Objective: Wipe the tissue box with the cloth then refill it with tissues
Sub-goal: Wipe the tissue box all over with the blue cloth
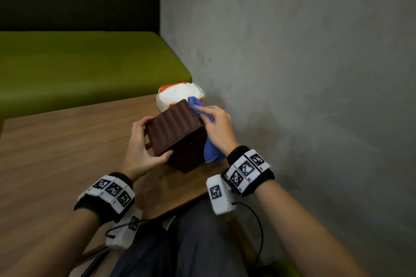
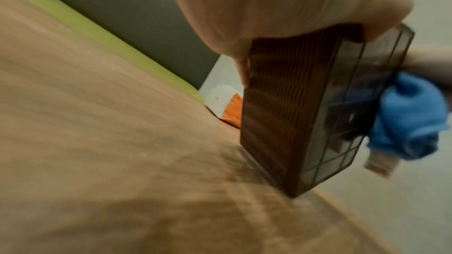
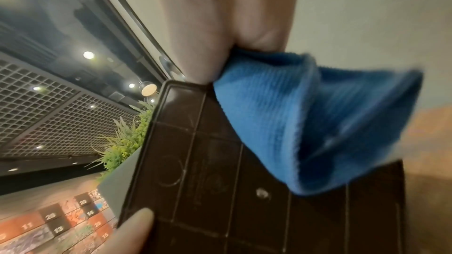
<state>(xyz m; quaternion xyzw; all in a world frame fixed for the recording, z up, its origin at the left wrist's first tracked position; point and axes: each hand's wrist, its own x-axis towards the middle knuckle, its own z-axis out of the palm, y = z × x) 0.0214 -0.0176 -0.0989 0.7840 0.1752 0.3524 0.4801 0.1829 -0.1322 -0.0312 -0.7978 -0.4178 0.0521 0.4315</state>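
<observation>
Wiping the tipped tissue box (image 1: 176, 129)
Left hand (image 1: 140, 153) clamps the box; right hand (image 1: 217, 129) fingers pinch the cloth (image 1: 211, 150) against its underside; it should sweep firmly, steadily.

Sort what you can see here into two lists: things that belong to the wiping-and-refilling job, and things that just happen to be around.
Job: tissue box, cloth, tissue pack, left hand, right hand.

Around: table, green bench, wall, plant.

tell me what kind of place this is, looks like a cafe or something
Probably a cafe or restaurant booth, though that is a guess. A wooden table sits in a corner against a grey wall, with a green padded bench behind it. The right wrist view shows a grid ceiling and plants.
</observation>
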